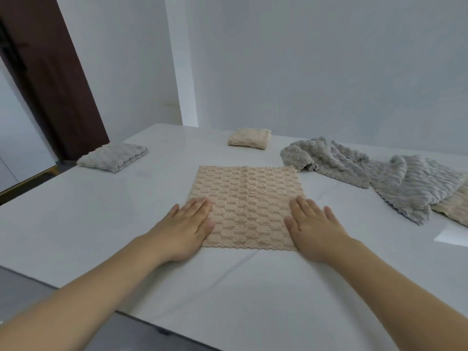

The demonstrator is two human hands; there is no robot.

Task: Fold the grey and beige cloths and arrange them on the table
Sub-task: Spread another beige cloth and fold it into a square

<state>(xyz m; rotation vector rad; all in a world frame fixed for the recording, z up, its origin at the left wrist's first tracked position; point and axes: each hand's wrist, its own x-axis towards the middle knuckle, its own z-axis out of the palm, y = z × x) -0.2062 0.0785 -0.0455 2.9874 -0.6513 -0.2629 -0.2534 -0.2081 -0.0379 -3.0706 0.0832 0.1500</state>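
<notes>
A person's two hands press flat on a beige cloth (245, 206) spread open on a white worktop (76, 224), near its front edge. The left hand (186, 229) lies palm down on the cloth's left edge, fingers (200, 206) straight and together, part of the hand resting on the bare worktop. The right hand (312, 229) lies the same way on the cloth's right edge, its fingers likewise extended and gripping nothing. The cloth, textured in a raised checker pattern with scalloped hems, lies unfolded in a single layer between the two hands.

Toward the far edge of the worktop sits a folded beige cloth (249, 138), a small thick square. At the far left corner rests a folded grey cloth (112, 157), also a compact stack. Along the right side, unfolded grey cloths (354, 165) lie rumpled and overlapping in a loose heap that runs toward the right edge; how many there are cannot be told. Under the heap's near end, another beige cloth (453, 206) shows at the right edge, partly covered.

Behind the worktop stand a white wall (329, 72) and, at the left, a dark brown door (50, 72).
</notes>
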